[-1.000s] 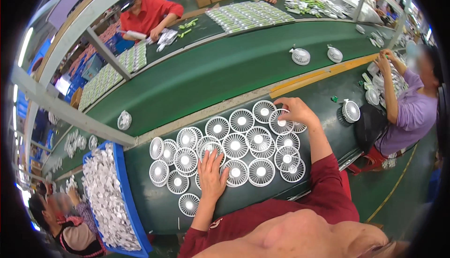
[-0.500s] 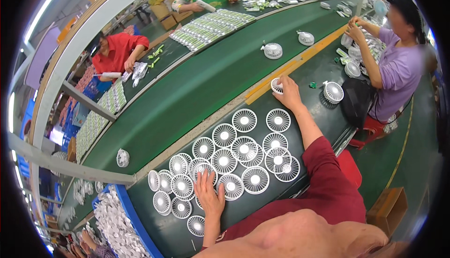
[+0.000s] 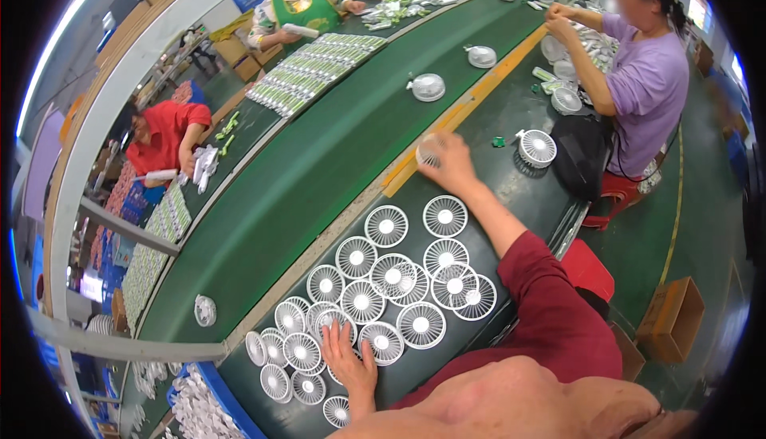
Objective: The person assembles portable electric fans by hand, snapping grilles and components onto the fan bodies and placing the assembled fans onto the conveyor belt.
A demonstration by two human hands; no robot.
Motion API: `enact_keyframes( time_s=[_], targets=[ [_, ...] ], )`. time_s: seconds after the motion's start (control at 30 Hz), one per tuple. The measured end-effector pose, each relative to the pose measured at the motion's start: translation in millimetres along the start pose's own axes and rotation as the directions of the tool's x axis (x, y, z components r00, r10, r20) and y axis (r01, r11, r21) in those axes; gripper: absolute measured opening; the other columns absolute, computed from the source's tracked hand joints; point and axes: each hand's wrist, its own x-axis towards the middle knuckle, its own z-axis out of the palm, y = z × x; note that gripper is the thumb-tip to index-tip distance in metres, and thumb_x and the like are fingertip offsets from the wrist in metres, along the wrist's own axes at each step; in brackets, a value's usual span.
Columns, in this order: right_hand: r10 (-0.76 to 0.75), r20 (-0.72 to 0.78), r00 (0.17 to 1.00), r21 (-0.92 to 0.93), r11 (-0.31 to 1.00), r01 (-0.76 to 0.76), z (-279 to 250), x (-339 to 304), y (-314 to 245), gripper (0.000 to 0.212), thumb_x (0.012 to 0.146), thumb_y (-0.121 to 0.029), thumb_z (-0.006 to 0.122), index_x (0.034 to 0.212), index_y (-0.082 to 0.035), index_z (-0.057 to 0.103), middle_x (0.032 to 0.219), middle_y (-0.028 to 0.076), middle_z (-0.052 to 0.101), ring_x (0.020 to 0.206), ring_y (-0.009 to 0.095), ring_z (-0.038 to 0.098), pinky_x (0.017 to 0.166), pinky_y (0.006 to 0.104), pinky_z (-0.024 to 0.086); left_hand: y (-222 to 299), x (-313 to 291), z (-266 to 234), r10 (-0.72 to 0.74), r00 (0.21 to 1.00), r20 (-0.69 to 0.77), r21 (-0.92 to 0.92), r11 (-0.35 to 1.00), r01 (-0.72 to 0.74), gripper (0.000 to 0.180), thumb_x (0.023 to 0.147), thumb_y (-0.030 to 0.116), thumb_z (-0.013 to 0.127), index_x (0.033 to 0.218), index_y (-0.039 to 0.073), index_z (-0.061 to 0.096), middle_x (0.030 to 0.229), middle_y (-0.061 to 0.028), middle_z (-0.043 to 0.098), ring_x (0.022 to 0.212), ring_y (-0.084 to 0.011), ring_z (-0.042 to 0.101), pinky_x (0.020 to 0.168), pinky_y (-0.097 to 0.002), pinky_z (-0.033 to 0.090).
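Presently, the right hand [image 3: 452, 165] is partly closed, its fingers curled over the near side of a round white grille [image 3: 428, 150]. This held grille projects beyond the fingertips, to the left of the hand, at the far edge of the bench [image 3: 533, 200], next to a yellow strip [image 3: 488, 92]. Whether it rests on the surface or is raised slightly above it cannot be told. Part of its rim is hidden by the fingers.

The left hand [image 3: 351, 362] lies palm down and open, fingers spread, over the near side of the loose grilles [image 3: 362, 301]. Its fingertips touch one of them; no grip is observed. The loose grilles form an uneven group ahead of and to the right of the left hand, several overlapping, others apart. Two lie nearest the right hand, on the near side of it and clear of the fingers.

To the right of the right hand are a small green piece [image 3: 499, 142] and, farther right, a white fan unit [image 3: 536, 149], just beside a black bag [image 3: 578, 153]. A co-worker in a purple top [image 3: 648, 80] sits beyond the bag. Past the yellow strip runs a green belt [image 3: 319, 180] carrying further white units, well apart.
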Motion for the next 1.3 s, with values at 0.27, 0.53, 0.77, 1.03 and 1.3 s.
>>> enact_keyframes(
  time_s=[0.27, 0.53, 0.77, 1.03, 1.3],
  targets=[
    [0.07, 0.15, 0.986, 0.027, 0.997, -0.075, 25.4, -5.0, -6.0, 0.053, 0.074, -0.035, 0.076, 0.123, -0.023, 0.06, 0.135, 0.016, 0.047, 0.129, 0.036, 0.04, 0.111, 0.0549, 0.024, -5.3, 1.6, 1.4, 0.06, 0.998, -0.033, 0.077, 0.995, -0.057, 0.045, 0.087, 0.017, 0.061, 0.128, 0.001, 0.05, 0.138, -0.0186, 0.046, 0.132, -0.0421, 0.038, 0.107, -0.0534, 0.027],
    [0.109, 0.138, 0.984, 0.108, 0.986, -0.124, 19.1, -4.9, 0.0, 0.055, 0.071, -0.031, 0.079, 0.122, -0.02, 0.061, 0.134, 0.016, 0.046, 0.128, 0.036, 0.04, 0.112, 0.0524, 0.024, 1.2, 6.0, 0.5, 0.067, 0.998, 0.001, 0.046, 0.997, -0.067, 0.042, 0.091, 0.018, 0.057, 0.129, 0.001, 0.05, 0.138, -0.0189, 0.047, 0.131, -0.0427, 0.039, 0.107, -0.054, 0.028],
    [0.102, 0.152, 0.983, 0.089, 0.989, -0.116, 19.0, -5.5, -2.1, 0.055, 0.071, -0.031, 0.079, 0.122, -0.02, 0.061, 0.134, 0.016, 0.046, 0.128, 0.037, 0.04, 0.111, 0.0526, 0.024, -0.1, 6.0, -0.7, 0.05, 0.999, 0.008, 0.05, 0.998, -0.05, 0.042, 0.09, 0.016, 0.058, 0.129, 0.001, 0.05, 0.138, -0.0184, 0.048, 0.131, -0.0425, 0.039, 0.107, -0.0542, 0.028],
    [0.082, 0.125, 0.989, 0.073, 0.993, -0.092, 22.0, -5.3, -1.8, 0.057, 0.07, -0.033, 0.079, 0.123, -0.02, 0.061, 0.131, 0.016, 0.047, 0.127, 0.035, 0.04, 0.111, 0.0518, 0.024, -2.6, 6.0, 0.5, 0.06, 0.998, -0.002, 0.06, 0.996, -0.06, 0.041, 0.089, 0.012, 0.056, 0.128, 0.0, 0.05, 0.138, -0.0186, 0.047, 0.131, -0.0429, 0.039, 0.107, -0.0547, 0.029],
    [0.079, 0.117, 0.99, 0.091, 0.992, -0.09, 22.0, -6.6, 0.0, 0.056, 0.07, -0.033, 0.079, 0.122, -0.02, 0.061, 0.131, 0.015, 0.046, 0.127, 0.035, 0.04, 0.111, 0.0524, 0.024, 5.5, 8.3, -4.4, 0.032, 0.999, 0.028, 0.059, 0.998, -0.033, 0.04, 0.088, 0.008, 0.055, 0.128, 0.0, 0.05, 0.138, -0.0188, 0.047, 0.13, -0.0431, 0.039, 0.107, -0.0554, 0.029]
  ],
)
